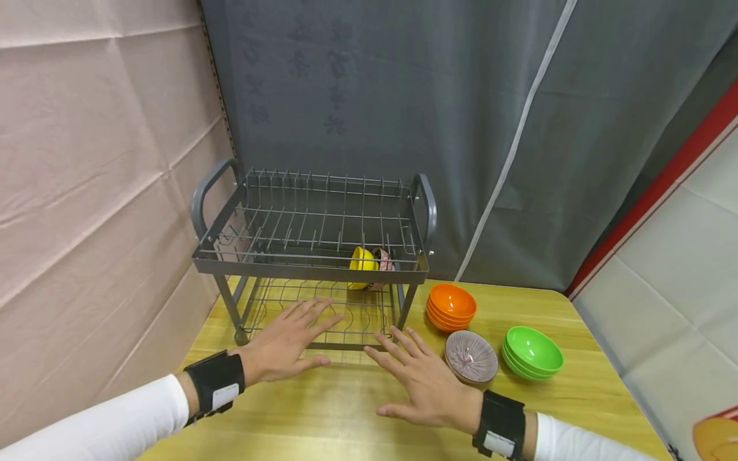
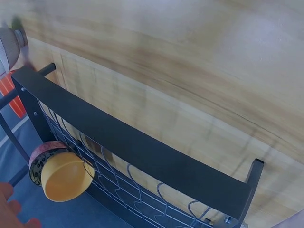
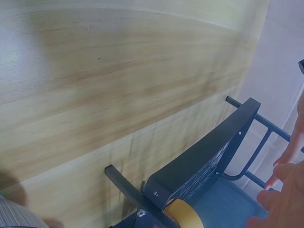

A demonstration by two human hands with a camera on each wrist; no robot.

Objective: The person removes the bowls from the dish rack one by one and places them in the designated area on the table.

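My left hand (image 1: 291,342) is held palm down with spread fingers, its fingertips overlapping the front of a two-tier dark grey dish rack (image 1: 311,273). To the right, my right hand (image 1: 423,381) is likewise flat and spread, holding nothing, near the rack's front right leg. A purplish striped bowl (image 1: 471,355) stands just beyond the right wrist. On the lower tier, at its right end, a yellow bowl (image 1: 359,266) sits tipped on its side beside a pink bowl (image 1: 386,276). The left wrist view also shows a dark patterned bowl (image 2: 35,172) between those two.
A stack of orange bowls (image 1: 452,304) stands right of the rack, with a stack of green bowls (image 1: 533,352) farther right. Pinkish cloth (image 1: 104,192) hangs along the left side, and a grey curtain (image 1: 346,96) is behind the wooden table (image 1: 323,410).
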